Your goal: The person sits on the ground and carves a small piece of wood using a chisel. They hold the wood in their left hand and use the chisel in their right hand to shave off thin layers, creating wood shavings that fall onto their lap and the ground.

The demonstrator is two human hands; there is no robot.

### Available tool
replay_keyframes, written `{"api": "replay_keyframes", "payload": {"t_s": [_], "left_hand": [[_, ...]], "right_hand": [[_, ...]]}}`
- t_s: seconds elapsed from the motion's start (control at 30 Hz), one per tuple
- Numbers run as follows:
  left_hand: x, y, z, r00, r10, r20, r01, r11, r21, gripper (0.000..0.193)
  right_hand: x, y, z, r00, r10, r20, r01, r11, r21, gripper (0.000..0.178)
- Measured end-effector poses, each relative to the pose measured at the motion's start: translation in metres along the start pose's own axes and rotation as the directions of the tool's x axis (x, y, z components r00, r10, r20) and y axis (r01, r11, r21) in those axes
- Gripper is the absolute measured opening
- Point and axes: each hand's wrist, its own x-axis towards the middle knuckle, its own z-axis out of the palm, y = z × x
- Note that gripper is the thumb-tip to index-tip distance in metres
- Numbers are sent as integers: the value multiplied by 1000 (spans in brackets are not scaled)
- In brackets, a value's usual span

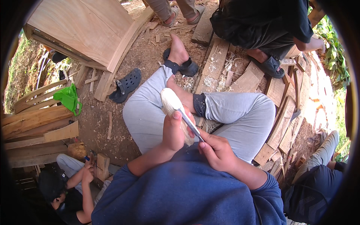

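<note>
Pale wooden piece (pixel 170 99), rounded at its top end, slants upright over the person's lap, its tip toward eleven o'clock. The left hand (pixel 173 131) is closed around it, thumb along the near side and fingers wrapped behind. From the five o'clock side, the right hand (pixel 216 150) pinches the dark lower end of a slim grey metal tool (pixel 190 125), whose flat length lies along the wood. Beneath the hands, light grey trousers (pixel 243 108) cover folded legs, and a bare foot (pixel 178 48) rests at twelve o'clock by a dark clog (pixel 188 69). Another clog (pixel 129 82) lies at ten o'clock. Farther out, a wooden cabinet (pixel 82 30) stands between ten and eleven, a green bag (pixel 68 96) sits on planks (pixel 37 122) toward nine, and boards (pixel 283 120) are stacked at three. One co-worker (pixel 262 22) in dark clothes is at one o'clock; another person (pixel 69 204), in a dark cap, works at eight.
</note>
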Motion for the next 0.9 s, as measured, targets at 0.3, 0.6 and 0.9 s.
{"api": "replay_keyframes", "payload": {"t_s": [0.3,0.6,0.9], "left_hand": [[2,1,4,1000,16,-10,-17,1000,-27,54],[-1,-1,0,1000,25,-2,-25,1000,12,54],[0,-2,0,1000,26,4,-26,1000,-3,53]], "right_hand": [[0,-5,-4,999,38,24,-38,999,-18,49],[-1,-2,-3,1000,9,22,-9,1000,-24,49],[-1,-4,-4,999,31,20,-31,999,-18,49]]}}
